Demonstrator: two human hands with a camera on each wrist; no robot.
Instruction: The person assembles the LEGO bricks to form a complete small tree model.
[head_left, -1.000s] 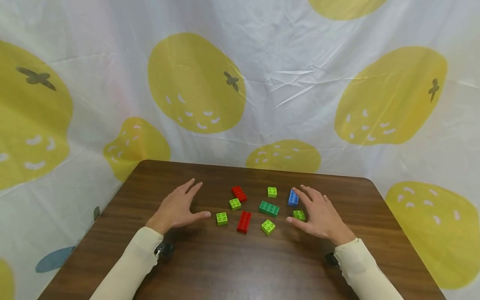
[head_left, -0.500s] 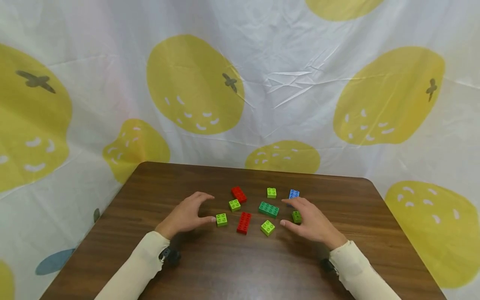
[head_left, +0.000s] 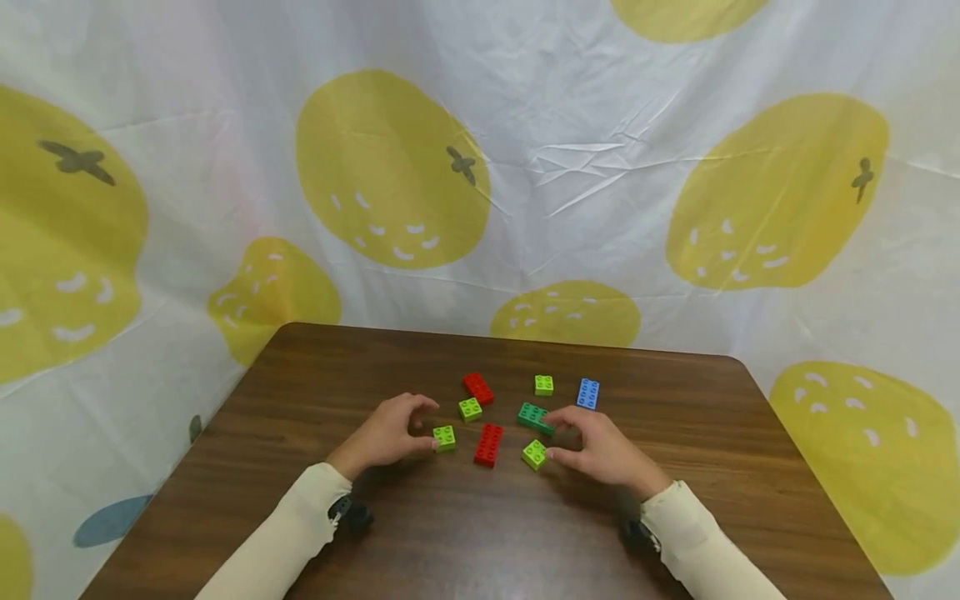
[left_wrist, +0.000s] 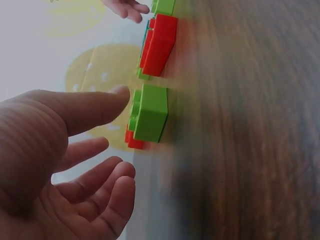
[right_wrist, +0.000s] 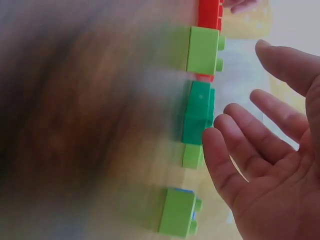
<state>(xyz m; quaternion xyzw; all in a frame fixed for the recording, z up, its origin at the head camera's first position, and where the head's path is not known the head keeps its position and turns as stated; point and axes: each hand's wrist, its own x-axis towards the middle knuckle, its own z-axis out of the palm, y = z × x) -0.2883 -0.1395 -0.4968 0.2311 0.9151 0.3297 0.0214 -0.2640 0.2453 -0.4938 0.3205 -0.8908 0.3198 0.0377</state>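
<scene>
- Holding nothing, the left hand [head_left: 384,435] and right hand [head_left: 602,447] both curve wide.
- No brick is picked up yet; all sit on the table [head_left: 487,533].
- By the left thumb tip is a light green brick [head_left: 444,438]; I can't tell if they touch.
- By the right thumb is another light green brick [head_left: 534,454]; by the right fingertips, a dark green brick [head_left: 532,415].
- Between the hands, a red brick [head_left: 487,445]; past the right hand, a blue brick [head_left: 588,393].

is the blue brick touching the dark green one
No, in the head view a strip of the wood-grain tabletop shows between the blue brick and the dark green brick.
</scene>
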